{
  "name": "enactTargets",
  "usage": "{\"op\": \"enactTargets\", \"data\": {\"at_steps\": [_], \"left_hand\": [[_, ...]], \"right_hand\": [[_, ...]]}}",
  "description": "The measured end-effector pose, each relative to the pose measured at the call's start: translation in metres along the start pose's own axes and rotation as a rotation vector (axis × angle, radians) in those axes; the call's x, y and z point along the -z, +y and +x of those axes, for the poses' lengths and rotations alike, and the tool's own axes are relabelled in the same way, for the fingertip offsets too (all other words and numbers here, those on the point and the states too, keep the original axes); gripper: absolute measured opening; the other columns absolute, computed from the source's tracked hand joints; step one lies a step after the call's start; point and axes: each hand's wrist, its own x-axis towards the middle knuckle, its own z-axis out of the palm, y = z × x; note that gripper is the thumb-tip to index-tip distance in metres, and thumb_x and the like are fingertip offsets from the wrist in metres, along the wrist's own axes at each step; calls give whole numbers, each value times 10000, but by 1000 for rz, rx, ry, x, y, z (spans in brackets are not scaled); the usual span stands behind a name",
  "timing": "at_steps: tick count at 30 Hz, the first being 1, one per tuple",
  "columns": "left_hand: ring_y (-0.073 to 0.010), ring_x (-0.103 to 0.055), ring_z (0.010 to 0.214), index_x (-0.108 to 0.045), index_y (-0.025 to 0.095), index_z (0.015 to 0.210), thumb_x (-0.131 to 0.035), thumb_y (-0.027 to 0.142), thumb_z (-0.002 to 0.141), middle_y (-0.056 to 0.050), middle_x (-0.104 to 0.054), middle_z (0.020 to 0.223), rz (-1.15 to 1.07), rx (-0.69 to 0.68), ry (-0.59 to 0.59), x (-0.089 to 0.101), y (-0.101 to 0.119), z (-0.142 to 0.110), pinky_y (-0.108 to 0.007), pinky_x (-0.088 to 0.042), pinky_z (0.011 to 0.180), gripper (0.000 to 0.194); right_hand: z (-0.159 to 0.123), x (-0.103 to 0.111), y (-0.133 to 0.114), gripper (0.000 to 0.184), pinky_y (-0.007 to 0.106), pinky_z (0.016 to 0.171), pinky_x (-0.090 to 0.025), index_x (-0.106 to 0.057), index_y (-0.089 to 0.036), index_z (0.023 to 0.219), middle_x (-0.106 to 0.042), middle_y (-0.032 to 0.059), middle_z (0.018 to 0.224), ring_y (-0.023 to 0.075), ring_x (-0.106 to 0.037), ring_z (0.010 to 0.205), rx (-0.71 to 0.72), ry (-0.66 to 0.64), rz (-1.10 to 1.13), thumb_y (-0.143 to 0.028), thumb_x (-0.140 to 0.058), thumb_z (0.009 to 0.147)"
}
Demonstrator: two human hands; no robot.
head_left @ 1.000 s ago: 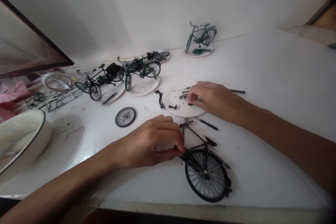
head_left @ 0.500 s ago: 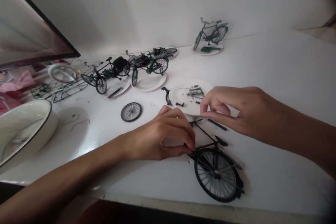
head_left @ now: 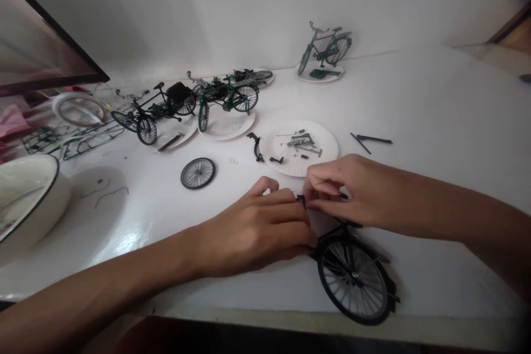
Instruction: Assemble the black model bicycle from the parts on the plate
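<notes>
A half-built black model bicycle (head_left: 352,276) lies flat near the table's front edge, with one spoked wheel on it. My left hand (head_left: 257,229) is closed and pinches the bicycle's frame where it meets the wheel. My right hand (head_left: 344,193) is closed in a pinch at the front end of the frame, on a small dark part I cannot make out. Just behind my hands sits a white paper plate (head_left: 323,146) with several small dark and metal pieces. A loose spoked wheel (head_left: 198,172) lies to the left.
Two finished model bicycles (head_left: 182,105) stand on paper plates at the back left, a green one (head_left: 323,50) at the back. Thin black rods (head_left: 369,140) lie right of the plate. A white bowl (head_left: 25,199), parts sprues (head_left: 70,138) and a dark-framed panel (head_left: 45,50) are at the left.
My right hand left the plate with a small piece pinched, came toward me and now meets the front of the bicycle frame. My left hand kept its hold on the frame.
</notes>
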Motion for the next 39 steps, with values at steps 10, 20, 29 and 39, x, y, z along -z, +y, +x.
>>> {"op": "enactTargets", "data": {"at_steps": [10, 20, 29, 39], "left_hand": [[-175, -639, 944, -647, 153, 1013, -591, 203, 1011, -54, -740, 1047, 9, -65, 46, -3, -2, -2, -365, -365, 881, 76], [-189, -676, 928, -646, 154, 1039, -570, 159, 1004, -76, -761, 1054, 58, -103, 106, 0, -13, -1, -350, -422, 821, 84], [-153, -704, 886, -709, 168, 934, -714, 176, 917, -66, -778, 944, -130, 97, 331, 0, -58, 6, -314, -538, 863, 19], [-132, -663, 849, -720, 154, 975, -691, 155, 911, -59, -740, 942, -80, 173, 325, -4, -62, 20, -270, -546, 803, 70]], "right_hand": [[5, -4, -10, 379, 272, 530, -427, -285, -223, 691, -633, -9, 782, 142, -586, 690, -85, -9, 275, -196, -625, 857], [16, -17, -11, 440, 310, 717, -536, -297, -232, 704, -716, 35, 898, 164, -681, 819, -59, 253, 631, -268, -700, 873], [31, -27, 9, 387, 335, 766, -508, -313, -235, 734, -702, 31, 911, 163, -640, 849, 44, 437, 491, -226, -664, 897], [35, -18, 28, 399, 364, 805, -516, -316, -243, 733, -685, 41, 889, 184, -661, 871, 61, 522, 462, -227, -684, 887]]}}
